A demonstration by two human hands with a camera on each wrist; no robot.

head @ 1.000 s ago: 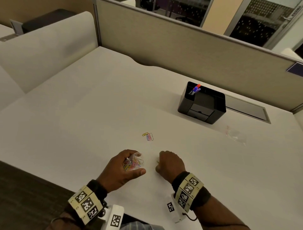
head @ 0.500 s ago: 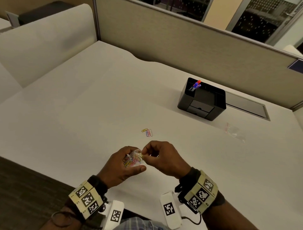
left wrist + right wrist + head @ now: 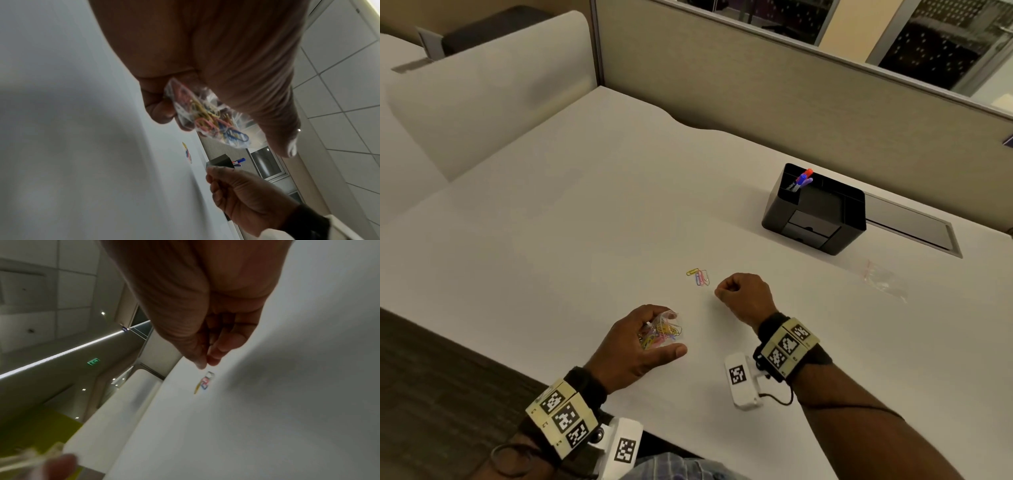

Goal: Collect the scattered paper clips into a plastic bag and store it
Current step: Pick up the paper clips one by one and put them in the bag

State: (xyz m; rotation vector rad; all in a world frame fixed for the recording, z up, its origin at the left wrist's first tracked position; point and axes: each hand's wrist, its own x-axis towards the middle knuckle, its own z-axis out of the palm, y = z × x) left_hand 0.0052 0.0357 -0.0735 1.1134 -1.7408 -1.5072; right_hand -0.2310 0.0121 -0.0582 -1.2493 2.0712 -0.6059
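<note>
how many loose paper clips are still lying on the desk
About 4 loose coloured wire paper clips lie in one small cluster on the white desk, just ahead and left of the right hand: yellow, blue, pink and a pale one. They overlap, so another may be hidden.

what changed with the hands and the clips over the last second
The right hand picked something small off the desk, too small to tell, took it to the bag of clips, then went out toward the loose paper clips, fingers curled, apparently holding nothing. The left hand stayed gripping the bag. The loose clips, the black organizer and the empty bag kept their places.
</note>
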